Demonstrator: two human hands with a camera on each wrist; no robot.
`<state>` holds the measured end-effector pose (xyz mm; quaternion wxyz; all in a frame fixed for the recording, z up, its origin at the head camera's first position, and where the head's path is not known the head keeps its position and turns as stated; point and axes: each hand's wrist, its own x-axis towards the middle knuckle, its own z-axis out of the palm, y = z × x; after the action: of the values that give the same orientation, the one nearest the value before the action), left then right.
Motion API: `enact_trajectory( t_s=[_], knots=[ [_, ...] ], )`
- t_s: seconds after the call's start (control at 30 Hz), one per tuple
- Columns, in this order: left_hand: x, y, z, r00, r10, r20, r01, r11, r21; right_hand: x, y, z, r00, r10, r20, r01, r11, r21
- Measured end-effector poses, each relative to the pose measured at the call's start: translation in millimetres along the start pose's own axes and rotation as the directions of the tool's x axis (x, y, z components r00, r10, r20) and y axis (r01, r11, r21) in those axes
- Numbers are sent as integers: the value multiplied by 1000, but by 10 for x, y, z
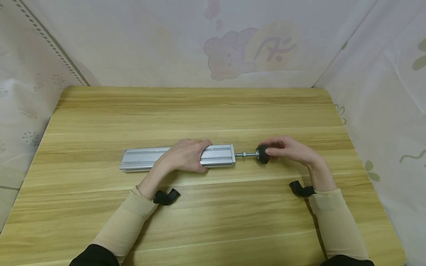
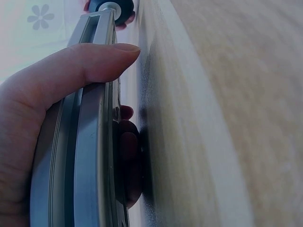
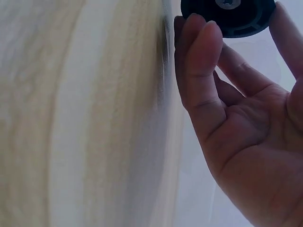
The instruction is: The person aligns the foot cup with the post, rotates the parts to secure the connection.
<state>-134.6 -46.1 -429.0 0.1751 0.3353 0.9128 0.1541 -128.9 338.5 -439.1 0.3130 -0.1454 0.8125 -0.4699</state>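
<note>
Since my right hand (image 1: 294, 150) is at the black knob (image 1: 263, 154), I judge the step in hand to be turning or seating it on the metal rod (image 1: 251, 154); the next move calls for a steady twist. Partly curled, that hand pinches the knob's rim; my left hand (image 1: 184, 156) grips the silver bar (image 1: 143, 159). The rod joins bar and knob, mid-desk (image 1: 213, 114); I can't tell whether the bar rests on it.
</note>
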Motion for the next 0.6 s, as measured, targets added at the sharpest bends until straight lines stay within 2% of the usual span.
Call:
enact_trajectory(
  t_s=[0.2, 0.4, 0.6],
  knots=[
    [-1, 4, -3, 1000, -1, -2, 1, 1000, 3, 2, 10, -3, 999, -20, 33, 19, 1000, 23],
    [6, -3, 9, 1000, -1, -5, 1, 1000, -1, -16, -2, 5, 992, -128, 13, 128, 989, -69],
    [8, -3, 9, 1000, -5, -1, 5, 1000, 9, -10, -63, 50, 981, -195, -11, 194, 977, -90]
  ],
)
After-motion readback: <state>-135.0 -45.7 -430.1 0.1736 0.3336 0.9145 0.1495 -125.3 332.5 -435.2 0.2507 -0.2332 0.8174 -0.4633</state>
